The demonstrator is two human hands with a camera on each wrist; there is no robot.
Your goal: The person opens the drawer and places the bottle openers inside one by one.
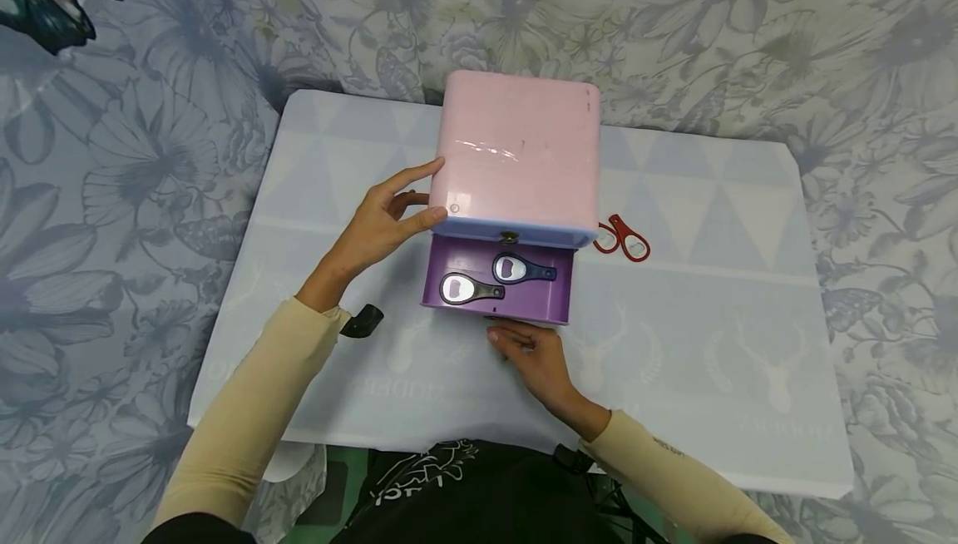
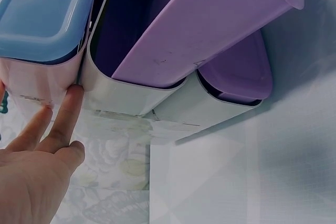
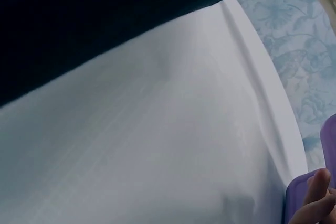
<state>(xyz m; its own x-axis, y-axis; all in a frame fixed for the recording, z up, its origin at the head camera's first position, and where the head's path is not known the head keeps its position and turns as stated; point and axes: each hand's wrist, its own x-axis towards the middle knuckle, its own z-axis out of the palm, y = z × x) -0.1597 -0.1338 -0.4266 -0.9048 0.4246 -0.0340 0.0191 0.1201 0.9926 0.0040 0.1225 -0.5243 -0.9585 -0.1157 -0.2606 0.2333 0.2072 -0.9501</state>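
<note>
A small drawer cabinet with a pink top (image 1: pixel 521 153) stands on the table. Its middle purple drawer (image 1: pixel 535 304) is pulled out, while the blue-fronted drawer (image 2: pixel 42 11) above and the purple drawer (image 2: pixel 241 69) below sit in their slots. Two dark-handled bottle openers (image 1: pixel 467 289) lie in the pulled-out drawer. My left hand (image 1: pixel 382 220) rests its fingertips against the cabinet's left side, fingers extended. At the drawer's front, my right hand (image 1: pixel 535 353) has curled fingers and thumb around its small knob, mostly hidden; the right wrist view catches only the fingers (image 3: pixel 317 187) by the purple fronts.
Red-handled scissors (image 1: pixel 629 238) lie beside the cabinet's right side, their blades hidden by it. A patterned cloth (image 1: pixel 696 344) covers the table. Floral wallpaper (image 1: pixel 711 37) rises behind the cabinet. The person's dark shirt (image 1: pixel 479 502) is close to the table's front edge.
</note>
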